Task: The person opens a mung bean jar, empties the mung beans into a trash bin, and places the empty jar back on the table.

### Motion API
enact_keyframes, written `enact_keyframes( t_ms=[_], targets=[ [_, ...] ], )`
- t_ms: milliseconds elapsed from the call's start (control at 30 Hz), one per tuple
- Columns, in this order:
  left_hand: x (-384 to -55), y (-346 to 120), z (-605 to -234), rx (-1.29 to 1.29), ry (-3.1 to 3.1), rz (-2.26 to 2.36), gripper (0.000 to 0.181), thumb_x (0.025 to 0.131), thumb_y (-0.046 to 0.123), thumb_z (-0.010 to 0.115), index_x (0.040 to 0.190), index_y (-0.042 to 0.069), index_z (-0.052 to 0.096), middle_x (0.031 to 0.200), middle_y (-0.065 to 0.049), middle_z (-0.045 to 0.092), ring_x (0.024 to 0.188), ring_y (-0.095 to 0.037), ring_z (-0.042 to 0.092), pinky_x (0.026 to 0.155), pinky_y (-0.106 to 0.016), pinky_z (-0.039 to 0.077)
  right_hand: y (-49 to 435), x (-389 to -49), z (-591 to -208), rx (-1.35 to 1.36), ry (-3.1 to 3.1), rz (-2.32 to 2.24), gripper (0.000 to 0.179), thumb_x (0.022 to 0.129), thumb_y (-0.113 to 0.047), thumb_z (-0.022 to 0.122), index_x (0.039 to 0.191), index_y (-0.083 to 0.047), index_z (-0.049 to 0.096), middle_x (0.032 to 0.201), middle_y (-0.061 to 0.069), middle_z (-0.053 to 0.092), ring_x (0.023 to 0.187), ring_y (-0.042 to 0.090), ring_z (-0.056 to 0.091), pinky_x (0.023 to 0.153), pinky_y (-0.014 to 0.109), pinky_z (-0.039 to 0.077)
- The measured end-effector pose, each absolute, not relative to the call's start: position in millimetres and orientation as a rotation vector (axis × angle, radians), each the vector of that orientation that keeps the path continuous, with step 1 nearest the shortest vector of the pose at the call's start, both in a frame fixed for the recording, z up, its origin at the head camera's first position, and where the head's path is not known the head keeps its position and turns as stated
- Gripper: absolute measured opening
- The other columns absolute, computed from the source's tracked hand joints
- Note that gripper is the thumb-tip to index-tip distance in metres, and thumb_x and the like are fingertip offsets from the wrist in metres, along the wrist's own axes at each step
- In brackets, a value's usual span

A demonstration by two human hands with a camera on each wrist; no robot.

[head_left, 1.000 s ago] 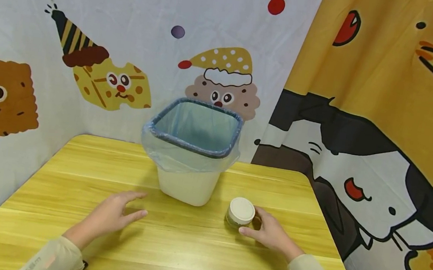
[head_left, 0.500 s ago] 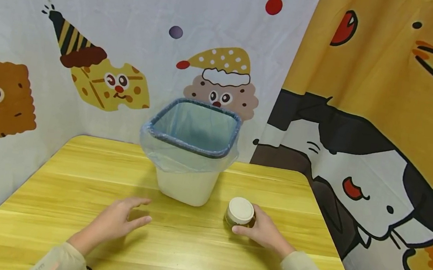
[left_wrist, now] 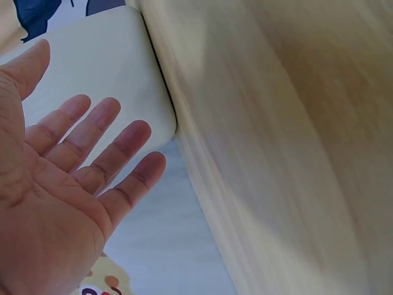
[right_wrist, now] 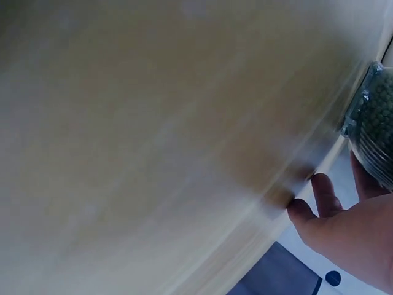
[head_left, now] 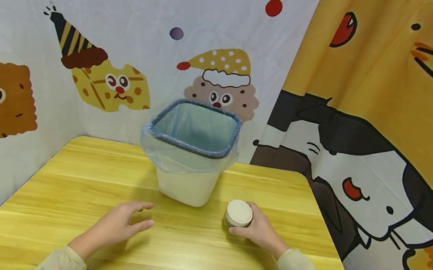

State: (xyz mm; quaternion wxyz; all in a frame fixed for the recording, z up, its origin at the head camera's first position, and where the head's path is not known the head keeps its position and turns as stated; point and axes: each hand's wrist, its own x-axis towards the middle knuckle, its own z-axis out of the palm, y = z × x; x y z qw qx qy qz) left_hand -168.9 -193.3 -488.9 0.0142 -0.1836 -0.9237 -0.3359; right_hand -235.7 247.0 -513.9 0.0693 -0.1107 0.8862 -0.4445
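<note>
**Lidded jar in the grasp of the right hand**

The jar stands upright on the wood-grain table. Clear-walled and holding small greenish grains, it should feel stiff, fairly weighty for its size and somewhat slippery; if glass, breakable. The rounded side below the pale lid looks the best hold, and right thumb and fingers curl there. Beyond, to its left, stands a bag-lined wastebasket. The left hand is relaxed, holding nothing.

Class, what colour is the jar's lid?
The lid is cream or off-white; the head view shows it best.
</note>
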Motion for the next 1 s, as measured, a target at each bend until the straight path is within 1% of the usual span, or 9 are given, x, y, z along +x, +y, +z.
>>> enact_keyframes(
  t_ms=[133, 233, 433, 500, 633, 733, 867, 967, 1000],
  targets=[
    [-168, -191, -488, -0.564, -2.878, -1.058, 0.060, 0.102, 0.049, 0.071, 0.145, 0.008, 0.065, 0.143, -0.013, 0.070, 0.126, -0.039, 0.069, 0.095, -0.055, 0.063, 246, -233, -514, -0.338, 2.648, -1.365, 0.090, 0.073, -0.028, 0.099, 0.147, -0.008, 0.052, 0.133, 0.007, 0.069, 0.118, 0.019, 0.066, 0.106, 0.044, 0.052],
    [-167, -190, -488, -0.565, -2.877, -1.072, 0.060, 0.102, 0.050, 0.071, 0.145, 0.010, 0.065, 0.143, -0.011, 0.070, 0.126, -0.038, 0.069, 0.094, -0.054, 0.063, 247, -230, -511, -0.316, 2.606, -1.434, 0.087, 0.076, -0.025, 0.097, 0.148, -0.008, 0.051, 0.133, 0.009, 0.068, 0.118, 0.019, 0.065, 0.105, 0.041, 0.052],
    [-166, -187, -487, -0.589, -2.869, -1.132, 0.060, 0.102, 0.051, 0.069, 0.146, 0.011, 0.065, 0.144, -0.010, 0.070, 0.128, -0.038, 0.068, 0.094, -0.055, 0.063, 248, -223, -493, -0.259, 2.363, -1.749, 0.076, 0.094, -0.021, 0.081, 0.156, -0.003, 0.040, 0.141, 0.017, 0.061, 0.123, 0.018, 0.062, 0.103, 0.029, 0.053],
    [-166, -185, -486, -0.597, -2.865, -1.144, 0.059, 0.102, 0.050, 0.070, 0.146, 0.010, 0.065, 0.144, -0.011, 0.070, 0.128, -0.039, 0.068, 0.094, -0.055, 0.063, 247, -221, -483, -0.261, 2.217, -1.885, 0.074, 0.099, -0.019, 0.074, 0.158, 0.001, 0.034, 0.140, 0.015, 0.059, 0.122, 0.017, 0.062, 0.102, 0.026, 0.054],
    [-165, -183, -484, -0.615, -2.855, -1.134, 0.058, 0.102, 0.050, 0.070, 0.145, 0.012, 0.065, 0.143, -0.011, 0.070, 0.126, -0.038, 0.069, 0.093, -0.055, 0.063, 247, -218, -467, -0.299, 1.965, -2.081, 0.072, 0.103, -0.018, 0.065, 0.159, 0.006, 0.026, 0.134, 0.003, 0.058, 0.119, 0.014, 0.063, 0.101, 0.025, 0.056],
    [-164, -182, -484, -0.638, -2.845, -1.125, 0.057, 0.103, 0.049, 0.069, 0.145, 0.011, 0.066, 0.142, -0.011, 0.071, 0.125, -0.038, 0.069, 0.092, -0.055, 0.063, 249, -216, -459, -0.346, 1.872, -2.143, 0.065, 0.105, -0.020, 0.061, 0.157, 0.001, 0.028, 0.133, 0.000, 0.058, 0.119, 0.013, 0.062, 0.102, 0.026, 0.056],
    [-163, -180, -483, -0.657, -2.836, -1.119, 0.056, 0.103, 0.048, 0.069, 0.145, 0.010, 0.065, 0.142, -0.011, 0.071, 0.124, -0.038, 0.069, 0.091, -0.055, 0.063, 251, -214, -453, -0.423, 1.786, -2.185, 0.050, 0.109, -0.024, 0.055, 0.152, -0.010, 0.035, 0.136, -0.002, 0.058, 0.123, 0.012, 0.060, 0.105, 0.028, 0.055],
    [-162, -176, -480, -0.666, -2.812, -1.113, 0.054, 0.104, 0.048, 0.069, 0.144, 0.012, 0.066, 0.140, -0.009, 0.072, 0.122, -0.033, 0.071, 0.091, -0.051, 0.064, 250, -213, -449, -0.462, 1.748, -2.188, 0.043, 0.114, -0.030, 0.048, 0.153, -0.016, 0.036, 0.139, -0.003, 0.056, 0.124, 0.011, 0.059, 0.105, 0.029, 0.055],
    [-162, -174, -478, -0.674, -2.799, -1.117, 0.053, 0.104, 0.048, 0.069, 0.144, 0.012, 0.067, 0.139, -0.009, 0.073, 0.116, -0.028, 0.073, 0.089, -0.048, 0.064, 250, -213, -448, -0.477, 1.739, -2.181, 0.043, 0.115, -0.030, 0.046, 0.154, -0.016, 0.035, 0.140, -0.003, 0.055, 0.124, 0.011, 0.058, 0.105, 0.029, 0.055]
  ],
)
